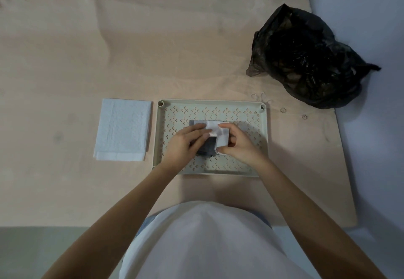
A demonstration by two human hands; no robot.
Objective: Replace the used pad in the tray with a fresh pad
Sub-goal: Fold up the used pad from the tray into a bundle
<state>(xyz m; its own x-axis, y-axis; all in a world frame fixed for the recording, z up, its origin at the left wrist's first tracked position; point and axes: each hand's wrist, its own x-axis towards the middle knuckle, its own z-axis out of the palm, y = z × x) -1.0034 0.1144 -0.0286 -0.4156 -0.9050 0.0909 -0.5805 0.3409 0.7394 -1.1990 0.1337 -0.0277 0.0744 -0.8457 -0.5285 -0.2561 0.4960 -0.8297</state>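
Observation:
A pale green tray (263, 138) with a cut-out pattern lies on the tan sheet in front of me. In its middle sits the used pad (215, 133), folded into a small bundle, white outside with a dark grey side showing. My left hand (185, 143) grips its left side and my right hand (238, 145) pinches its right edge and top flap. The fresh pad (123, 128), white and folded flat, lies just left of the tray.
A black plastic bag (306, 60), crumpled and open, sits at the back right near the sheet's edge. The tan sheet (109, 49) covers the floor; a bluish wall (371, 103) rises on the right. My white shirt fills the bottom of the view.

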